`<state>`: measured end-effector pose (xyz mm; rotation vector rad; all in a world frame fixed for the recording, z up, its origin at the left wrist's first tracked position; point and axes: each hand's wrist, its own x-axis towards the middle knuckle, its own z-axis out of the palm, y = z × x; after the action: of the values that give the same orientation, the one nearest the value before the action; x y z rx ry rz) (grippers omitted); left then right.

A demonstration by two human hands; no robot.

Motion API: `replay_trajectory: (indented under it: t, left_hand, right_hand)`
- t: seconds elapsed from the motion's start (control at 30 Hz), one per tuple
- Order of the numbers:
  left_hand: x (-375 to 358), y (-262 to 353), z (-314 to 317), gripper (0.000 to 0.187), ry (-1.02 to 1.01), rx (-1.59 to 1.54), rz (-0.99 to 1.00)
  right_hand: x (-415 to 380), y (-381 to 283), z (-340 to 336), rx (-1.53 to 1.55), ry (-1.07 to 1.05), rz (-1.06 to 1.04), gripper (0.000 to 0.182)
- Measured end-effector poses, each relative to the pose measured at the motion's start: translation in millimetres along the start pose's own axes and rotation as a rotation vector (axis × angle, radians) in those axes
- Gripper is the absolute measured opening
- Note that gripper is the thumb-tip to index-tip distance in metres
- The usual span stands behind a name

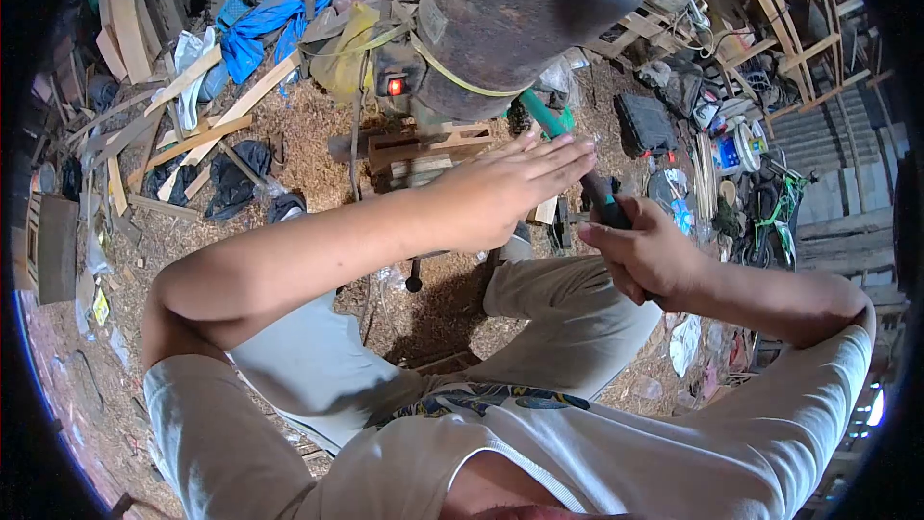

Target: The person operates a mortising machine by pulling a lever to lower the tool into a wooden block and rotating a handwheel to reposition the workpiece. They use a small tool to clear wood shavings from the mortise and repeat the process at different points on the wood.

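Observation:
A long rod-like tool point(594, 189) runs from the big brown machine housing down to my right. Green shows on its upper part, and its dark handle has a green band; its exact kind I cannot make out. My right hand point(647, 248) is closed around the handle. My left hand point(525, 185) lies across the tool higher up, fingers straight and together; its thumb is hidden. Just above the hands hangs the rusty brown machine housing point(510, 19), with a yellow band around it. The tool's upper end passes behind the housing's lower edge.
A red-lit switch point(395, 86) sits left of the housing. Below it are wooden blocks point(423, 146) and sawdust-covered floor point(318, 149). Planks point(226, 128) and blue plastic point(258, 31) lie at left. A black case point(645, 122) and clutter stand at right. My knees are spread below.

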<state>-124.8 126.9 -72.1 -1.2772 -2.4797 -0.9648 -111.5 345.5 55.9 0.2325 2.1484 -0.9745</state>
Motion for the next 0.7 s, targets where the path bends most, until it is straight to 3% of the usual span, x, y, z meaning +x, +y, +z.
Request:
replay_trajectory:
  t: [0.27, 0.33, 0.4, 0.53, 0.67, 0.7]
  left_hand:
    - [-14.0, -16.3, 27.2, 0.085, -0.050, -0.031, -0.002]
    - [-21.1, -19.5, 37.4, 0.083, -0.064, -0.026, 0.000]
    - [-26.9, -20.6, 47.4, 0.082, -0.148, 0.058, -0.031]
    - [-49.6, -42.0, 83.8, 0.079, -0.206, 0.104, -0.056]
    - [-58.0, -47.0, 91.4, 0.076, -0.202, 0.154, -0.029]
    - [-57.1, -46.4, 91.4, 0.075, -0.196, 0.168, -0.032]
  right_hand:
    - [23.8, 48.6, 28.1, 0.118, -0.016, -0.043, 0.019]
    - [52.1, 91.7, 38.8, 0.130, 0.013, -0.265, 0.019]
    - [60.7, 102.6, 57.3, 0.182, 0.030, -0.199, 0.020]
    - [141.1, 182.9, 114.4, 0.060, 0.320, -0.577, 0.022]
    - [149.1, 185.9, 115.2, 0.149, 0.223, -0.456, 0.032]
    - [158.4, 197.4, 116.8, 0.167, 0.231, -0.514, 0.034]
